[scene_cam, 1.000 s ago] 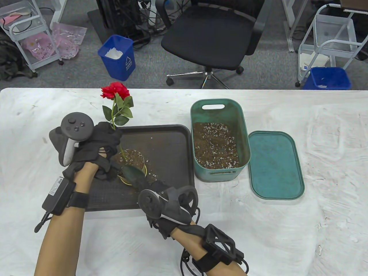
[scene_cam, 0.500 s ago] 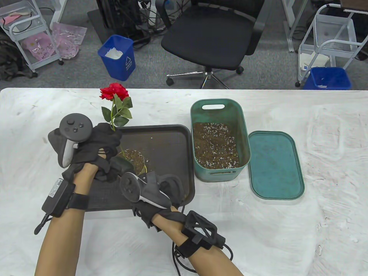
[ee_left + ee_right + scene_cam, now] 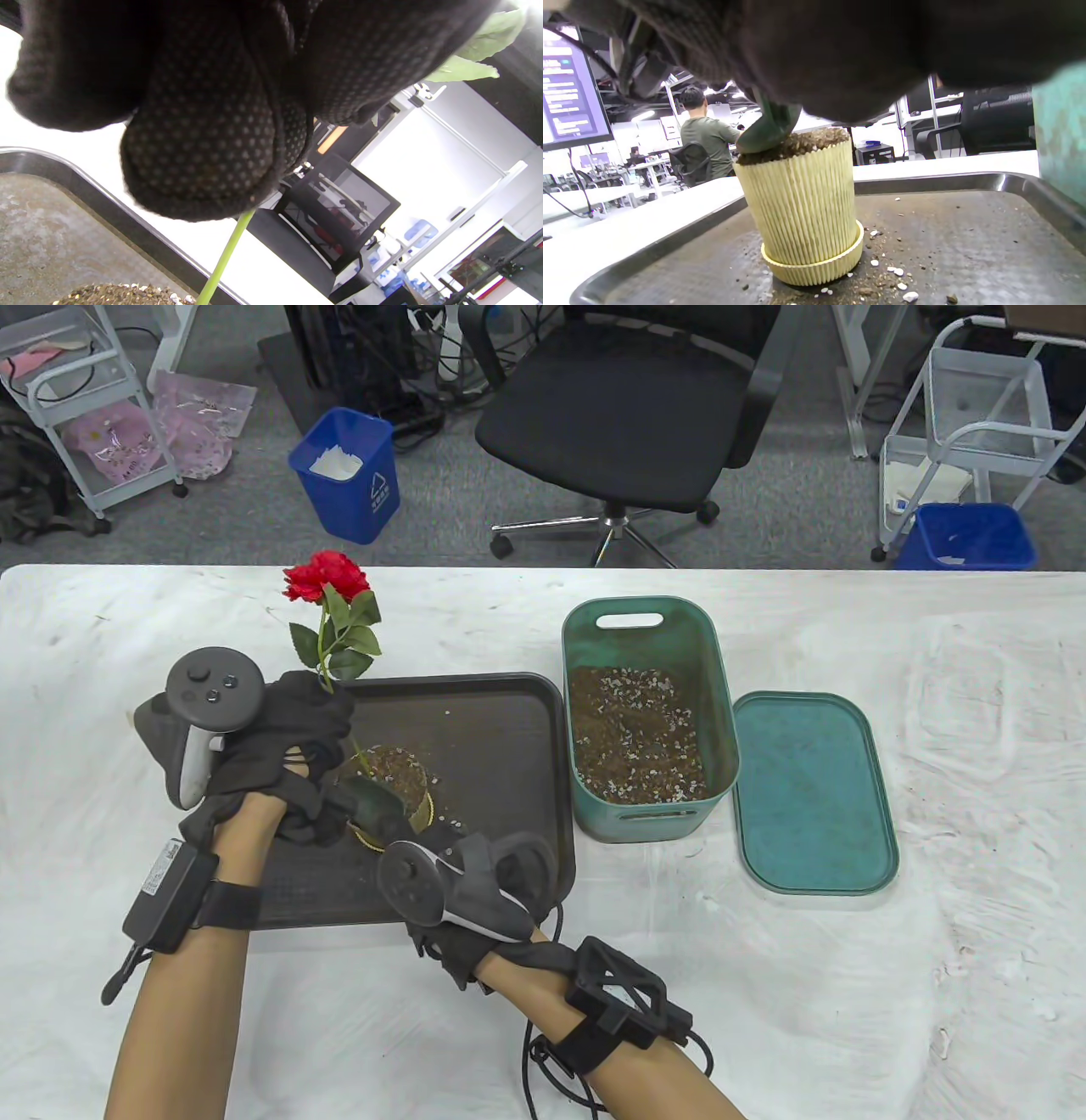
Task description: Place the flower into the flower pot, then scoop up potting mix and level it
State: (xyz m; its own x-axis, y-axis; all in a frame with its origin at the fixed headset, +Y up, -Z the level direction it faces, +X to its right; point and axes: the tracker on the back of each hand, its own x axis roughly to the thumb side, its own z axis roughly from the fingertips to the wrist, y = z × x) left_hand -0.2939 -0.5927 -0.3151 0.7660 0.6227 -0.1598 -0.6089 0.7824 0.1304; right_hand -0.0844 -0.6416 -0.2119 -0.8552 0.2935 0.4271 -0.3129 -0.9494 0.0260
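Table view: left hand (image 3: 280, 738) pinches green stem of red artificial flower (image 3: 326, 578), stem standing in ribbed cream plastic flower pot (image 3: 399, 780) on dark rectangular tray (image 3: 501, 729) on white tabletop (image 3: 933, 899). Right hand (image 3: 458, 891) grips dark green scoop (image 3: 369, 800), blade on pot's soil. Green bin of potting mix (image 3: 636, 734) just right of tray; its lid (image 3: 810, 793) beside.

Left wrist view: fingers (image 3: 203, 140) curled round stem.

Right wrist view: scoop blade rests on heaped mix at pot rim; spilled crumbs around pot base.
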